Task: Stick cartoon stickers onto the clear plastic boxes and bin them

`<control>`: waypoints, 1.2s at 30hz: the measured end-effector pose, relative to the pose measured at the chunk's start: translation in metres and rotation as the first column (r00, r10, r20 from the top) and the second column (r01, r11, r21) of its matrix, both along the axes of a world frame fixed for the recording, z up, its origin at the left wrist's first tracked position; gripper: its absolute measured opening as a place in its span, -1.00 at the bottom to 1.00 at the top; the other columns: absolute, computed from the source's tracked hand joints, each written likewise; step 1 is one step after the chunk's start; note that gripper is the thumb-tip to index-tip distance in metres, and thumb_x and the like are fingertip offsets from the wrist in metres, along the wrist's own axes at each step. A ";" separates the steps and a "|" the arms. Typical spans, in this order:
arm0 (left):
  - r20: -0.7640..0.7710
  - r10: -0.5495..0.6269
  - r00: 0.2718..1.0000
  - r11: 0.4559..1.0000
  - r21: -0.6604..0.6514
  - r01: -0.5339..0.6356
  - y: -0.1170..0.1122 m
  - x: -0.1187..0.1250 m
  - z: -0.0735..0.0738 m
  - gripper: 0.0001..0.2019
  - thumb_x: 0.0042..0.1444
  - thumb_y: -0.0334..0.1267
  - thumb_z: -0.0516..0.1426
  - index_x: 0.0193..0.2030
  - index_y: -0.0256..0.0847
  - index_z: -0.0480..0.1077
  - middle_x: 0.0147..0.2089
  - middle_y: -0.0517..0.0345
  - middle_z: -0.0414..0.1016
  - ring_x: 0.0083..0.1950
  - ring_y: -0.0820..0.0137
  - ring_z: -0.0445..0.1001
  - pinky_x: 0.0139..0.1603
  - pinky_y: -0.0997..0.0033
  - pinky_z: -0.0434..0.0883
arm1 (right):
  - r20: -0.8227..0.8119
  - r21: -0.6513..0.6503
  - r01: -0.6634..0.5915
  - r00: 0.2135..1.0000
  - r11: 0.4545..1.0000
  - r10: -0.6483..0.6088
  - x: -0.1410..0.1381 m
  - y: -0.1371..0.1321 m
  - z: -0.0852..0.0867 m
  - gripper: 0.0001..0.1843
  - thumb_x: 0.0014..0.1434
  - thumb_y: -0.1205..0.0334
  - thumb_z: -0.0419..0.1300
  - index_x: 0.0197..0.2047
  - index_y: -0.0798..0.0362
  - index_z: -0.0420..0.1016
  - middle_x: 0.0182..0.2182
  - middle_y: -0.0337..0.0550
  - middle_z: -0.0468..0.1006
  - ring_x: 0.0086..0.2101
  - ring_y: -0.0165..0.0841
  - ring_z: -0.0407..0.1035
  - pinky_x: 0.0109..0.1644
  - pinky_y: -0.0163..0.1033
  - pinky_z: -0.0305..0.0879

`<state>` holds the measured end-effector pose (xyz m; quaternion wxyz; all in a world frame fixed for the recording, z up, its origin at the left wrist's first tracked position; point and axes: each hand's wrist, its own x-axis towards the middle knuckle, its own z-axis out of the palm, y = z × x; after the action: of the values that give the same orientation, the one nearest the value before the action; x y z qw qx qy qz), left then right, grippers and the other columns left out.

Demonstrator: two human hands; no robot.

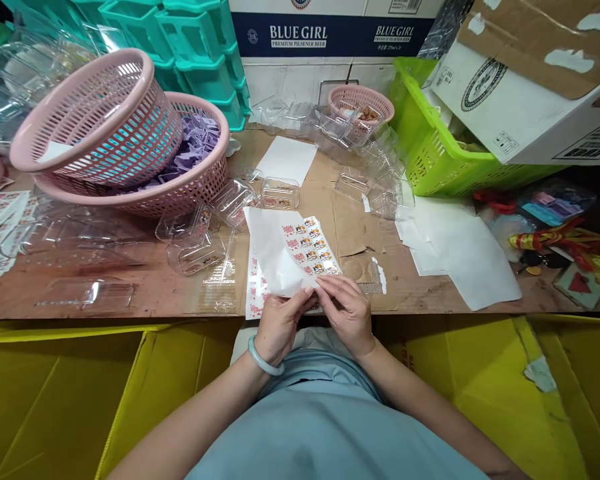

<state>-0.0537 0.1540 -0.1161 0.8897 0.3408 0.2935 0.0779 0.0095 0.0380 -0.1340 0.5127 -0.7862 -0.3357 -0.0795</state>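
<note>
A sheet of stickers (313,248) printed with small cats and red marks lies at the table's front edge. Over it curls a white sheet (280,263), its blank side up, with one corner raised between my hands. My left hand (281,320), a pale bangle on its wrist, pinches that corner with thumb and forefinger. Right beside it, my right hand (347,310) is closed on the same corner, fingertips together. Whether a loose sticker is between the fingertips I cannot make out. Several transparent plastic boxes (280,193) with stickers on them lie behind the sheets.
Two pink baskets (220,157) stand stacked at left, the lower holding purple pieces (200,140). Teal crates (195,40) rise behind. A small pink basket (363,100) and a green basket (420,147) stand at back right. White sheets (480,253) lie to the right, more sticker sheets (3,227) far left.
</note>
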 end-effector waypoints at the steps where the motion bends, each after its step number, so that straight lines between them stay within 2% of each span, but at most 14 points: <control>1: -0.002 -0.004 1.000 1.000 0.003 0.004 0.000 0.000 0.000 -0.76 -0.07 -0.29 0.35 -0.22 -0.31 0.58 -0.11 -0.04 0.62 -0.04 0.25 0.56 -0.03 0.33 0.50 | 0.009 0.000 -0.002 1.000 1.000 0.002 0.002 0.000 0.000 -0.77 0.19 0.39 0.20 -0.13 -0.04 0.60 -0.17 -0.11 0.65 -0.13 -0.26 0.50 0.09 -0.01 0.38; 3: -0.005 -0.010 1.000 1.000 0.006 0.010 0.000 0.000 0.002 -0.75 -0.07 -0.29 0.36 -0.21 -0.31 0.58 -0.10 -0.04 0.62 -0.04 0.24 0.56 -0.02 0.30 0.50 | -0.023 0.009 0.019 1.000 1.000 -0.019 0.005 -0.001 -0.001 -0.81 0.20 0.37 0.18 -0.19 -0.03 0.60 -0.22 -0.13 0.66 -0.17 -0.27 0.52 0.11 -0.02 0.37; 6: -0.017 -0.012 1.000 1.000 -0.006 0.012 0.000 0.001 0.004 -0.71 -0.07 -0.28 0.36 -0.16 -0.29 0.57 -0.04 -0.04 0.60 0.00 0.20 0.54 -0.05 0.28 0.52 | -0.234 0.055 0.121 0.967 0.991 -0.105 0.010 -0.003 -0.002 -0.81 0.27 0.26 0.13 -0.24 0.01 0.59 -0.27 -0.12 0.65 -0.22 -0.29 0.53 0.00 -0.09 0.44; 8: -0.028 -0.007 1.000 1.000 -0.013 0.006 0.001 0.001 0.005 -0.70 -0.07 -0.28 0.35 -0.15 -0.29 0.57 -0.02 -0.05 0.59 0.01 0.20 0.54 -0.07 0.30 0.52 | -0.318 0.076 0.129 0.943 0.989 -0.098 0.010 -0.004 0.000 -0.80 0.28 0.20 0.12 -0.23 0.01 0.57 -0.24 -0.10 0.64 -0.19 -0.27 0.52 -0.04 -0.11 0.46; 12: -0.018 -0.007 1.000 1.000 -0.013 0.007 0.001 0.002 0.007 -0.70 -0.06 -0.25 0.35 -0.17 -0.33 0.57 -0.06 -0.09 0.61 -0.01 0.19 0.55 -0.09 0.33 0.52 | -0.112 0.025 -0.021 0.993 0.999 0.023 0.005 -0.004 0.006 -0.79 0.13 0.23 0.31 -0.13 -0.04 0.56 -0.12 -0.09 0.61 -0.06 -0.22 0.46 0.10 0.00 0.37; 16: 0.010 -0.037 0.999 0.999 -0.022 0.038 -0.002 0.003 0.006 -0.71 -0.09 -0.24 0.37 -0.23 -0.36 0.58 -0.12 -0.11 0.62 -0.01 0.17 0.55 0.01 0.26 0.48 | -0.054 0.026 0.045 0.998 0.999 -0.044 0.001 -0.001 0.007 -0.83 0.18 0.30 0.25 -0.15 -0.08 0.58 -0.17 -0.12 0.62 -0.08 -0.24 0.46 0.09 0.02 0.38; 20: 0.001 -0.017 1.000 1.000 -0.013 0.017 -0.002 0.004 0.004 -0.69 -0.13 -0.23 0.39 -0.23 -0.33 0.58 -0.14 -0.08 0.63 -0.03 0.19 0.56 0.02 0.24 0.48 | -0.224 0.078 0.058 0.974 0.995 -0.040 -0.001 0.001 0.005 -0.88 0.19 0.29 0.23 -0.21 -0.06 0.60 -0.22 -0.14 0.63 -0.14 -0.27 0.48 0.06 -0.03 0.39; 24: -0.014 -0.011 1.000 1.000 -0.006 0.010 -0.003 0.004 0.005 -0.70 -0.14 -0.24 0.39 -0.22 -0.31 0.58 -0.14 -0.04 0.62 -0.07 0.23 0.57 -0.03 0.29 0.50 | -0.490 0.187 0.105 0.872 0.977 0.000 -0.005 0.005 0.003 -0.90 0.17 0.22 0.25 -0.27 -0.01 0.61 -0.25 -0.13 0.64 -0.16 -0.26 0.50 0.05 -0.06 0.41; 27: -0.015 -0.019 1.000 1.000 -0.015 0.019 -0.004 0.002 0.005 -0.73 -0.10 -0.27 0.38 -0.22 -0.29 0.58 -0.10 -0.02 0.61 -0.09 0.27 0.56 -0.09 0.34 0.52 | -0.683 0.310 0.228 0.729 0.923 0.049 0.000 0.007 0.001 -0.86 0.13 0.16 0.29 -0.28 0.02 0.61 -0.28 -0.13 0.66 -0.21 -0.26 0.53 0.00 -0.07 0.45; 29: -0.041 -0.026 0.999 0.999 -0.029 0.025 -0.001 -0.003 0.004 -0.75 -0.09 -0.27 0.37 -0.25 -0.31 0.57 -0.15 0.00 0.62 -0.16 0.32 0.57 -0.11 0.35 0.54 | -0.762 0.387 0.365 0.644 0.847 0.070 0.012 0.005 -0.001 -0.84 0.08 0.14 0.33 -0.31 0.04 0.59 -0.29 -0.13 0.66 -0.24 -0.27 0.54 -0.06 -0.08 0.48; 31: -0.118 -0.034 0.992 0.998 -0.063 0.026 0.005 -0.013 0.002 -0.77 -0.09 -0.26 0.38 -0.29 -0.32 0.57 -0.25 0.01 0.62 -0.24 0.36 0.57 -0.13 0.37 0.54 | -0.788 0.444 0.467 0.609 0.765 0.086 0.028 -0.002 0.000 -0.84 0.04 0.15 0.35 -0.33 0.04 0.56 -0.28 -0.12 0.66 -0.24 -0.28 0.55 -0.08 -0.09 0.49; 33: -0.210 -0.118 0.970 0.987 -0.135 0.091 0.013 -0.028 0.003 -0.76 -0.05 -0.20 0.36 -0.29 -0.31 0.56 -0.24 -0.03 0.62 -0.27 0.38 0.58 -0.20 0.44 0.54 | -0.767 0.483 0.507 0.639 0.714 0.065 0.042 -0.010 0.005 -0.85 0.07 0.16 0.33 -0.32 0.05 0.54 -0.24 -0.09 0.65 -0.20 -0.27 0.54 -0.06 -0.07 0.49; 34: -0.238 -0.215 0.947 0.966 -0.196 0.170 0.018 -0.037 0.005 -0.73 0.00 -0.12 0.32 -0.28 -0.31 0.56 -0.22 -0.08 0.62 -0.29 0.37 0.59 -0.26 0.48 0.53 | -0.733 0.496 0.513 0.680 0.701 0.021 0.046 -0.014 0.009 -0.86 0.10 0.16 0.30 -0.31 0.05 0.53 -0.22 -0.08 0.64 -0.17 -0.26 0.54 -0.04 -0.05 0.48; 36: -0.205 -0.476 0.855 0.857 -0.329 0.398 0.025 -0.050 0.012 -0.59 0.10 0.06 0.20 -0.26 -0.34 0.57 -0.23 -0.20 0.61 -0.35 0.34 0.60 -0.40 0.51 0.49 | -0.588 0.483 0.480 0.798 0.733 -0.135 0.046 -0.019 0.019 -0.88 0.18 0.18 0.24 -0.26 0.04 0.52 -0.14 -0.06 0.61 -0.09 -0.22 0.51 0.03 0.02 0.45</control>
<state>-0.1034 0.1787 -0.1045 0.8718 0.2798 0.3376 -0.2183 0.0556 0.0191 -0.1147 0.7867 -0.6147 -0.0011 -0.0573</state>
